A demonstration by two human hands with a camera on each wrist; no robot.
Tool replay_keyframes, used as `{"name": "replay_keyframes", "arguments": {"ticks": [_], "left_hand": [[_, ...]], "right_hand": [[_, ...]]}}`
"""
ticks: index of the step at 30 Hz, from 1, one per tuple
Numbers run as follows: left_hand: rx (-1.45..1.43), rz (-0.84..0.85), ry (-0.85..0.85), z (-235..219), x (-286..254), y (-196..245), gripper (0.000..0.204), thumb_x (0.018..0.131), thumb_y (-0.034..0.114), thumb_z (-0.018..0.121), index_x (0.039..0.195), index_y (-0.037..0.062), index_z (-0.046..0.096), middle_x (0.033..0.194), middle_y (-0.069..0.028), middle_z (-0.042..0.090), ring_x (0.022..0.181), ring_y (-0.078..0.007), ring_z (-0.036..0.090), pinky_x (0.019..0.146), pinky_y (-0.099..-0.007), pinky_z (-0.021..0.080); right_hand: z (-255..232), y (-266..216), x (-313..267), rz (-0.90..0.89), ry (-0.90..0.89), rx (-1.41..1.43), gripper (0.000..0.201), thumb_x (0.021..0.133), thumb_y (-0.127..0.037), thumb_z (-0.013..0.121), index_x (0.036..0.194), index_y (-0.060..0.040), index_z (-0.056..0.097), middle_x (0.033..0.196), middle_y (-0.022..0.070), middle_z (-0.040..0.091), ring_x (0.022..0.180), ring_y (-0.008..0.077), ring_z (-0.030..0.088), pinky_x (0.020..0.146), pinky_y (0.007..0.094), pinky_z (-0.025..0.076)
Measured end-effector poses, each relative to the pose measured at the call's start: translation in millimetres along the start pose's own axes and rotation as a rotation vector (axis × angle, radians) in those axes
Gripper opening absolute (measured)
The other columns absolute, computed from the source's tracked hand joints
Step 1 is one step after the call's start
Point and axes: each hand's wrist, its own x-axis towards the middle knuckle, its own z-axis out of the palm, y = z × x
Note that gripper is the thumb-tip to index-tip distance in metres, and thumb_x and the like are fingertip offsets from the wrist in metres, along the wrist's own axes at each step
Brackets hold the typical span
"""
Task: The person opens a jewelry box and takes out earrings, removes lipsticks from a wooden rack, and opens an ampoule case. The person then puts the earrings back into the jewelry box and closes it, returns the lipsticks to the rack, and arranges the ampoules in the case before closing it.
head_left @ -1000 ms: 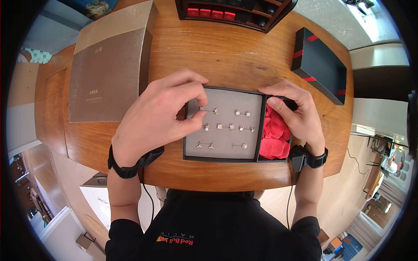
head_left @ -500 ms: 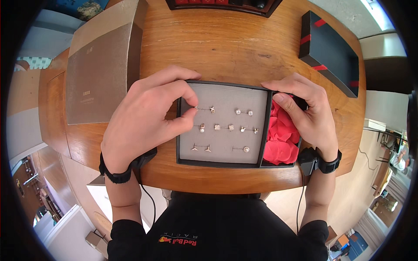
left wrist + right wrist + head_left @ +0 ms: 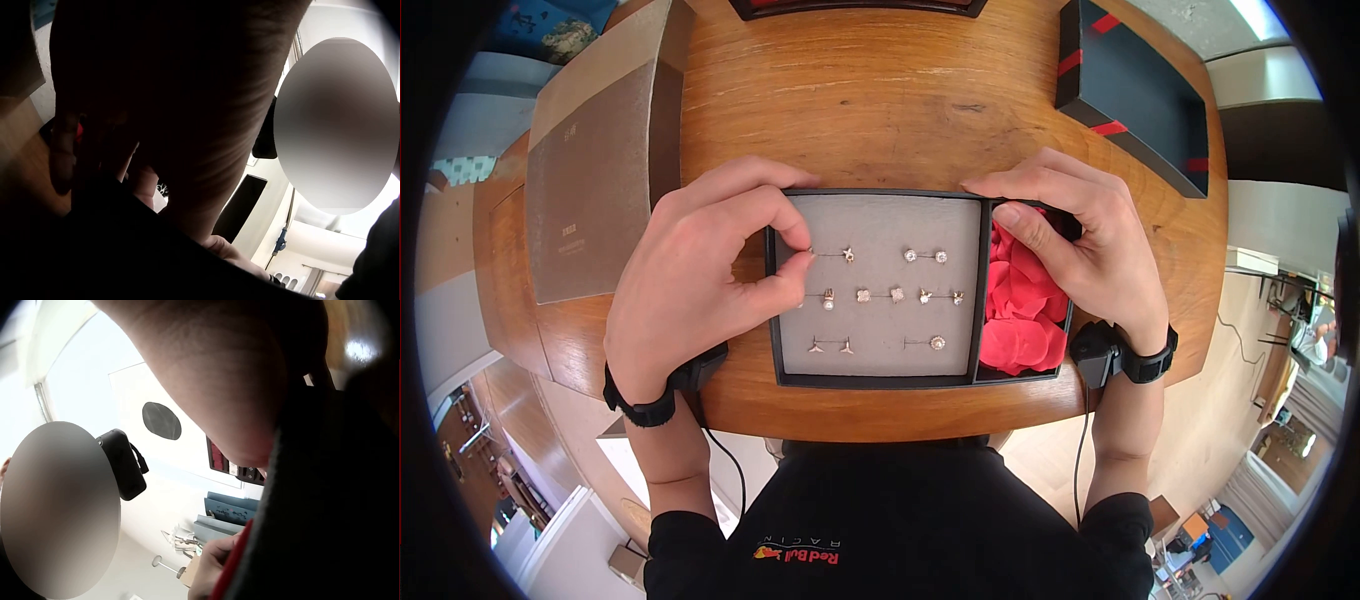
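Observation:
A black jewelry box (image 3: 880, 382) lies at the table's front edge, with a grey earring pad (image 3: 880, 225) on its left side. Red petals (image 3: 1022, 300) fill the narrow compartment on the right. Several pairs of small stud earrings (image 3: 880, 295) sit in rows on the pad. At the upper left, my left hand (image 3: 700, 270) pinches a small earring between thumb and index finger, mostly hidden by the fingertips. Its star-shaped mate (image 3: 848, 255) shows just to the right. My right hand (image 3: 1090, 235) grips the box's far right corner, thumb over the petals. Both wrist views are mostly dark.
A large brown carton (image 3: 595, 190) stands on the left of the wooden table (image 3: 860, 110). At the back right lies a black lid (image 3: 1140, 95) with red ribbon strips. The lower edge of a dark wooden rack (image 3: 860, 8) shows at the back.
The head view has shifted, so the box and hands appear farther left. My left thumb and index finger now cover more of the left star earring; the right hand keeps its hold.

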Motion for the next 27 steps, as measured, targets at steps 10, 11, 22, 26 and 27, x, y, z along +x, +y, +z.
{"name": "replay_keyframes", "arguments": {"ticks": [10, 11, 22, 26, 27], "left_hand": [[-0.052, 0.004, 0.016, 1.8, 0.3, -2.4, 0.016, 0.076, 0.006, 0.077, 0.087, 0.0034, 0.067, 0.118, -0.0154, 0.075, 0.105, -0.032, 0.074, 0.091, -0.0361, 0.056], [-0.028, 0.056, 0.039, 2.9, 1.6, -2.3, 0.017, 0.076, 0.005, 0.078, 0.087, 0.0036, 0.065, 0.114, -0.0147, 0.074, 0.098, -0.0328, 0.072, 0.084, -0.037, 0.056], [-0.075, -0.013, 0.028, 4.6, 2.3, 3.6, 0.016, 0.076, 0.006, 0.077, 0.087, 0.0027, 0.065, 0.117, -0.0154, 0.074, 0.102, -0.0316, 0.072, 0.09, -0.0353, 0.055], [-0.077, 0.008, 0.04, 5.0, 2.8, 2.6, 0.017, 0.077, 0.007, 0.077, 0.087, 0.003, 0.063, 0.114, -0.0149, 0.073, 0.097, -0.0322, 0.072, 0.085, -0.0359, 0.056], [-0.063, 0.035, 0.044, 4.7, 3.5, 1.5, 0.017, 0.078, 0.008, 0.076, 0.088, 0.0034, 0.063, 0.112, -0.0143, 0.073, 0.093, -0.0324, 0.072, 0.079, -0.036, 0.056]], "right_hand": [[-33.4, -31.9, -24.7, -0.162, -0.149, -0.28, 0.054, 0.064, -0.022, 0.096, 0.112, -0.0038, 0.078, 0.11, 0.0109, 0.073, 0.097, 0.0296, 0.069, 0.084, 0.0399, 0.055], [-24.1, -41.4, -26.7, -0.109, -0.162, -0.387, 0.056, 0.065, -0.022, 0.095, 0.114, -0.0055, 0.076, 0.113, 0.0096, 0.071, 0.102, 0.0278, 0.068, 0.087, 0.0393, 0.054], [-15.1, -40.9, -32.6, -0.063, -0.099, -0.394, 0.032, 0.072, -0.003, 0.084, 0.103, -0.008, 0.075, 0.096, 0.0064, 0.067, 0.083, 0.025, 0.067, 0.07, 0.0356, 0.053], [-30.3, -30.8, -28.6, -0.022, 0.084, -0.183, 0.028, 0.071, 0.001, 0.084, 0.097, -0.0051, 0.075, 0.084, 0.0083, 0.066, 0.071, 0.0251, 0.067, 0.061, 0.0313, 0.051], [-32.4, -26.5, -26.4, -0.039, 0.148, -0.133, 0.021, 0.078, -0.001, 0.086, 0.095, -0.0028, 0.074, 0.08, 0.0066, 0.067, 0.068, 0.0169, 0.066, 0.062, 0.0276, 0.05]]}}
